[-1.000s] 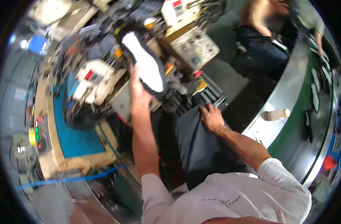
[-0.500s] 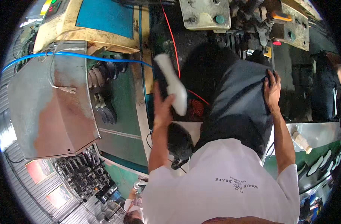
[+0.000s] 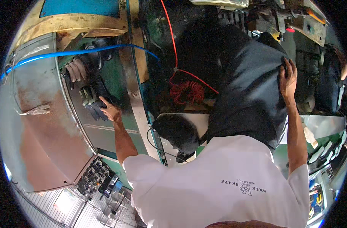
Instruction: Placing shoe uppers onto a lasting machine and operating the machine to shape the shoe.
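Note:
My left hand reaches onto the green bench at the left. Its thumb and fingers close about the lower end of a dark shoe piece, whose outline merges with the shadow. Beside it lie beige-and-dark shoe pieces, and farther back more brownish pieces and dark ones. My right hand rests flat on my dark-trousered leg, fingers loosely stretched out and holding nothing.
A blue hose crosses above the bench, beside a rusty metal hood. A red coiled hose hangs ahead. Machine parts stand far right. White soles lie at the right, where another person's hand shows.
My left hand has swung left from the middle, where it held a white-soled shoe piece, down to the bench. No white side shows there now. My right hand stays on my leg.

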{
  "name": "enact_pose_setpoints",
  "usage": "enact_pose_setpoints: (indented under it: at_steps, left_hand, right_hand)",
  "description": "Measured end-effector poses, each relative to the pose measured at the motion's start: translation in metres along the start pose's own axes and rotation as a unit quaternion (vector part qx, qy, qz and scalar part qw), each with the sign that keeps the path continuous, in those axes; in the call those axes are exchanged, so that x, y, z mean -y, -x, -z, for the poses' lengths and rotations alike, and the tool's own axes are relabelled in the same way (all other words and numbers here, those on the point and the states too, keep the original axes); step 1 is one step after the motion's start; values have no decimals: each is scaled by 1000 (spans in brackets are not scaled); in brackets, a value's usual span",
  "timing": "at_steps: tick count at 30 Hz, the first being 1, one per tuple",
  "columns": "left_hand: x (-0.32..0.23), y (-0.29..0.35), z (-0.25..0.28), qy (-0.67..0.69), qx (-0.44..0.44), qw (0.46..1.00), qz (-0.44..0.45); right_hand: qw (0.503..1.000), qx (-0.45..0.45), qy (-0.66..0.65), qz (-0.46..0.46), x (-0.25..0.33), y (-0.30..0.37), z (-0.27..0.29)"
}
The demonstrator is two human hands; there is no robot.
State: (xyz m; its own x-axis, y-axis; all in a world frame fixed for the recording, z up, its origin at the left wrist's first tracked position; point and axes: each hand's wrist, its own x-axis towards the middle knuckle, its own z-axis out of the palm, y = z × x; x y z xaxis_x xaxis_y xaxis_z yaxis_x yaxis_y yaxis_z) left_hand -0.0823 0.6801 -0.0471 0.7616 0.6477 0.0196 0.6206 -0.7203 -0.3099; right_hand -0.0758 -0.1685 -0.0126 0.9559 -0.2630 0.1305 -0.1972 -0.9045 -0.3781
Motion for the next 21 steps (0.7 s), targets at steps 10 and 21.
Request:
enact_pose_setpoints:
  at_steps: [10, 21]
  left_hand:
    - [7, 11, -8, 89, 45, 992, -71]
    - [138, -101, -97, -67, 87, 992, -55]
  right_hand:
    - [998, 48, 19, 26, 6, -9, -7]
    - [996, 53, 68, 17, 10, -1, -8]
